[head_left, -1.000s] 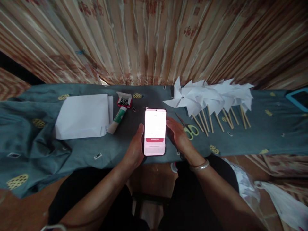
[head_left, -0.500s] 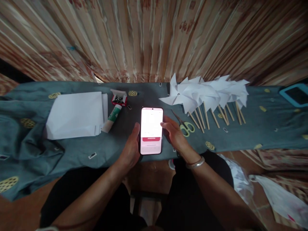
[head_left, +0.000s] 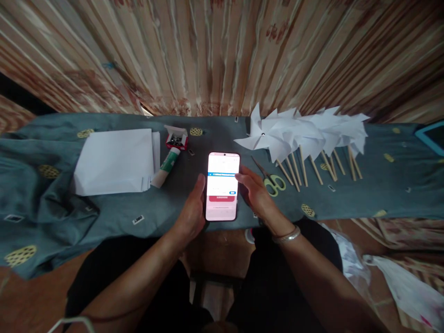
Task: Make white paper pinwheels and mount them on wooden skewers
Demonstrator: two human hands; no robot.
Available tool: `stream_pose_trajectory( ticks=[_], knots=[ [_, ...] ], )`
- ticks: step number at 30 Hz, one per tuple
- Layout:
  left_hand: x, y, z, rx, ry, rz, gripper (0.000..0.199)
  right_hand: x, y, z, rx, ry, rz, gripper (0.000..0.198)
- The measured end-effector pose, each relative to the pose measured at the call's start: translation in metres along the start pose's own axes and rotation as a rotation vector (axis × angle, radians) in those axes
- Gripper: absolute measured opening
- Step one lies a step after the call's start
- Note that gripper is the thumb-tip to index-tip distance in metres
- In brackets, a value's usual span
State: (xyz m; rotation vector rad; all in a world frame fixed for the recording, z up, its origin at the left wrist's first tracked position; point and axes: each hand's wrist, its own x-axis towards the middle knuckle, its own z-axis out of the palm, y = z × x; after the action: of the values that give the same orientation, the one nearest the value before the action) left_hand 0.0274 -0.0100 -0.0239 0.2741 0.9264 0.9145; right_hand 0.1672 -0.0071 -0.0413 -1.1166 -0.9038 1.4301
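Observation:
A lit smartphone (head_left: 222,210) is held upright over the table's near edge, its screen facing me. My left hand (head_left: 191,207) is closed on the phone's left side, thumb along the edge, its other fingers hidden behind. My right hand (head_left: 255,194) grips the right side, with the thumb at the screen's right edge. Green-handled scissors (head_left: 275,185) lie just right of that hand. Beyond them is an overlapping row of white paper pinwheels (head_left: 287,132) on wooden sticks. Left of the phone, a green-and-white glue stick (head_left: 166,167) rests against a small open red box (head_left: 177,138) of metal pins.
A stack of white paper (head_left: 114,162) lies on the green cloth-covered table (head_left: 208,127) at the left. A blue-framed object (head_left: 432,138) is cut off at the right edge. Curtains (head_left: 194,55) hang behind. Plastic bags (head_left: 409,286) lie on the floor at right.
The phone screen now shows a blue band and a small blue button on the white panel. My view has shifted slightly left, so everything appears further right. Both hands keep their hold.

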Motion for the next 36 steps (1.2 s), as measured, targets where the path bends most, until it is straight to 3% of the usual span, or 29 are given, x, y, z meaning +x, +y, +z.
stream_pose_trajectory(
  ticks=[8,19,36],
  knots=[
    [0.004,0.007,-0.005,-0.019,0.005,0.032,0.049,-0.006,0.001,0.001,-0.035,-0.090,0.168,0.030],
    [0.002,0.012,0.000,-0.020,0.024,0.032,0.051,-0.004,0.007,0.000,-0.089,-0.192,0.034,0.032],
    [0.002,0.010,-0.001,-0.018,0.049,0.020,0.049,-0.010,0.002,0.006,-0.115,-0.095,0.103,0.025]
  ],
)
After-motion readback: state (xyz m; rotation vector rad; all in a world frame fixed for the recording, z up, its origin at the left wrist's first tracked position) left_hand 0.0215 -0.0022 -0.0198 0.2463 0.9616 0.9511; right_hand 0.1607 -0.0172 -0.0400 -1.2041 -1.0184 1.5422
